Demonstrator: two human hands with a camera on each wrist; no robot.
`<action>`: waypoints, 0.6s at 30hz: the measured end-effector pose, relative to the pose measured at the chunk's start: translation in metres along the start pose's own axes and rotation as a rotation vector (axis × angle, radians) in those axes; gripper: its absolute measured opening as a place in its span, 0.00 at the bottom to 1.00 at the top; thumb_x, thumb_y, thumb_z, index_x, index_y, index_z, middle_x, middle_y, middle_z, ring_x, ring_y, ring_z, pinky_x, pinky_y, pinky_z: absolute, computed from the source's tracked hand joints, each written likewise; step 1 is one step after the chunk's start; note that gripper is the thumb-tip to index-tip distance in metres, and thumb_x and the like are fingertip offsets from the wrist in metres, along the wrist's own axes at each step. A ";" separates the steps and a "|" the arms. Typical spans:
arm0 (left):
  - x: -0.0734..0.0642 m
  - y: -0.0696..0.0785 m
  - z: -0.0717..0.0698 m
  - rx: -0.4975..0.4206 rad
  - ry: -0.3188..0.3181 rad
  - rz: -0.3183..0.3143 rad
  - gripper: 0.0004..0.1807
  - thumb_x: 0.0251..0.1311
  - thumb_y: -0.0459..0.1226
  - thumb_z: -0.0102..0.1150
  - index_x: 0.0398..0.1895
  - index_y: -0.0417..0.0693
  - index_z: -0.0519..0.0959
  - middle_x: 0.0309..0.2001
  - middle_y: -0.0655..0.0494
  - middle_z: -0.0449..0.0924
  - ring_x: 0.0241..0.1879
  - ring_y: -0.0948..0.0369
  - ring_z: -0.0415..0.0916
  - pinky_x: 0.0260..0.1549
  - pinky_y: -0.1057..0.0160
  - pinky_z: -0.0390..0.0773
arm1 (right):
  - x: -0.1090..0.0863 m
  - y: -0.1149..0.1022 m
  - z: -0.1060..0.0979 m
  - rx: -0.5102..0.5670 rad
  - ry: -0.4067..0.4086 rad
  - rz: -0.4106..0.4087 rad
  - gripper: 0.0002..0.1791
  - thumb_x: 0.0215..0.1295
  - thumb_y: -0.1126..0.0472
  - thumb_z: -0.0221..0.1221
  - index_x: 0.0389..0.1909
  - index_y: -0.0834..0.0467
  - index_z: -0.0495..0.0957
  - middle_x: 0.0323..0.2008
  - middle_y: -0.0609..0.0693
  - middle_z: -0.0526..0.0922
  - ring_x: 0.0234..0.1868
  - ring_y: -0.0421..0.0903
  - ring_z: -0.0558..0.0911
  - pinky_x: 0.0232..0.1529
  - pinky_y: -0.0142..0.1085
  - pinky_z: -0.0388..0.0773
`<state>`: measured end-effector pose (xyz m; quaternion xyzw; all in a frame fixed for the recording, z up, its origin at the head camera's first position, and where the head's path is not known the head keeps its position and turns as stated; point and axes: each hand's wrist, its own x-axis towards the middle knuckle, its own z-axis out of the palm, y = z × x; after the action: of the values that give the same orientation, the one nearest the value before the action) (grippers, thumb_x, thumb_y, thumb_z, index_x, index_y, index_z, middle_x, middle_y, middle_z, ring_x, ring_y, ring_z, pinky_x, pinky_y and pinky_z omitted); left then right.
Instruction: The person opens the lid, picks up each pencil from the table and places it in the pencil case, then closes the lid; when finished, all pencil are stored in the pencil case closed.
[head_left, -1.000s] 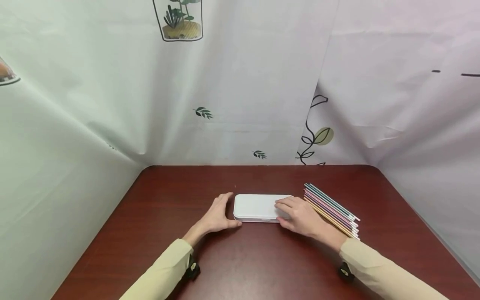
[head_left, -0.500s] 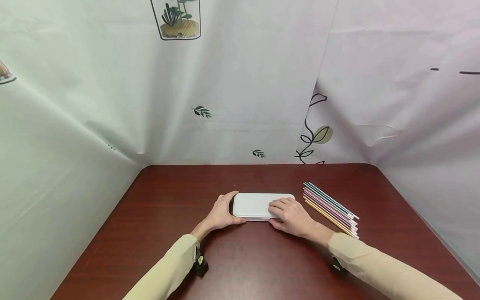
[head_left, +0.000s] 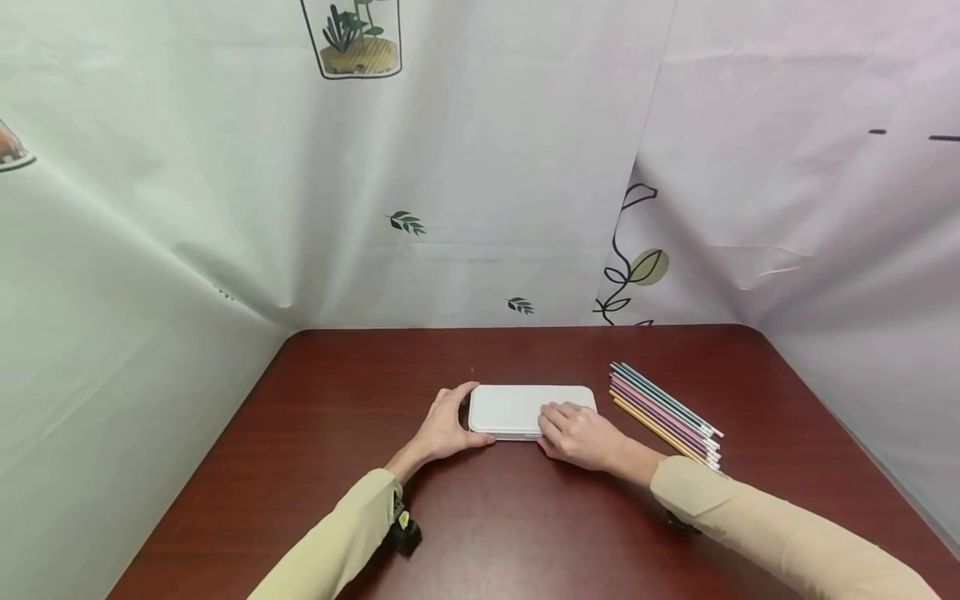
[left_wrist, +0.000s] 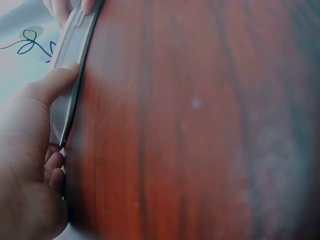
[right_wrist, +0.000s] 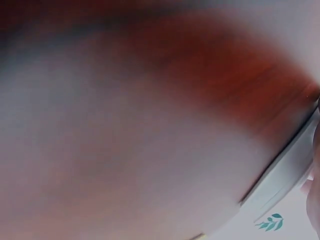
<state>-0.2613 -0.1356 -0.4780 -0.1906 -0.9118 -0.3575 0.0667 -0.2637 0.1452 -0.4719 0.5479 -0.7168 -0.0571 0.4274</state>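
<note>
A flat white pencil case [head_left: 510,407] lies closed on the table, its long front side toward me. My left hand [head_left: 441,427] grips its left end, thumb on the front side and fingers behind. In the left wrist view, the left thumb [left_wrist: 64,75] presses the case's side [left_wrist: 75,45], which has a small latch-like tab. My right hand [head_left: 581,433] has its fingers curled on the lid near the front edge, right of the middle, with the thumb at the front side. The right wrist view is mostly blurred; one end of the case [right_wrist: 285,170] shows at its right.
Several pencils [head_left: 663,412] in green, pink, purple and yellow lie slanted side by side to the right of the case. The dark red table [head_left: 337,417] meets a white printed curtain [head_left: 465,267] at the back and sides.
My left hand has come in from beside the case to grip its left end. The right hand has slid left along the case's front edge, and its fingers have curled more.
</note>
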 end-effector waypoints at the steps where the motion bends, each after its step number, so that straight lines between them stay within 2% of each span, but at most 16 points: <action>1: 0.000 0.001 0.000 -0.005 0.006 0.001 0.51 0.36 0.48 0.82 0.68 0.44 0.70 0.51 0.50 0.75 0.52 0.53 0.67 0.50 0.51 0.70 | 0.000 0.001 0.000 -0.007 0.000 -0.009 0.20 0.74 0.55 0.47 0.34 0.66 0.79 0.35 0.58 0.84 0.33 0.52 0.86 0.33 0.41 0.83; 7: 0.001 0.003 0.000 -0.015 0.019 -0.019 0.52 0.34 0.47 0.83 0.68 0.44 0.70 0.49 0.51 0.75 0.49 0.54 0.67 0.49 0.52 0.70 | 0.003 0.008 -0.004 0.031 0.008 -0.022 0.20 0.74 0.55 0.47 0.34 0.65 0.80 0.34 0.57 0.84 0.33 0.51 0.85 0.33 0.41 0.83; 13: -0.001 0.001 0.000 -0.022 0.007 -0.049 0.53 0.35 0.49 0.83 0.69 0.46 0.68 0.50 0.51 0.75 0.51 0.55 0.67 0.50 0.52 0.69 | 0.006 0.018 -0.011 0.193 -0.005 0.065 0.13 0.69 0.55 0.58 0.36 0.63 0.81 0.36 0.55 0.84 0.32 0.48 0.84 0.30 0.39 0.82; 18: -0.003 0.001 0.000 -0.034 0.011 -0.044 0.53 0.35 0.49 0.83 0.69 0.45 0.68 0.46 0.52 0.75 0.49 0.55 0.67 0.49 0.53 0.69 | 0.003 0.026 -0.020 0.244 -0.018 0.118 0.12 0.70 0.54 0.61 0.34 0.59 0.80 0.35 0.51 0.84 0.32 0.47 0.82 0.26 0.38 0.79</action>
<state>-0.2582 -0.1358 -0.4783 -0.1694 -0.9093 -0.3752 0.0605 -0.2695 0.1609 -0.4437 0.5523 -0.7531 0.0509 0.3540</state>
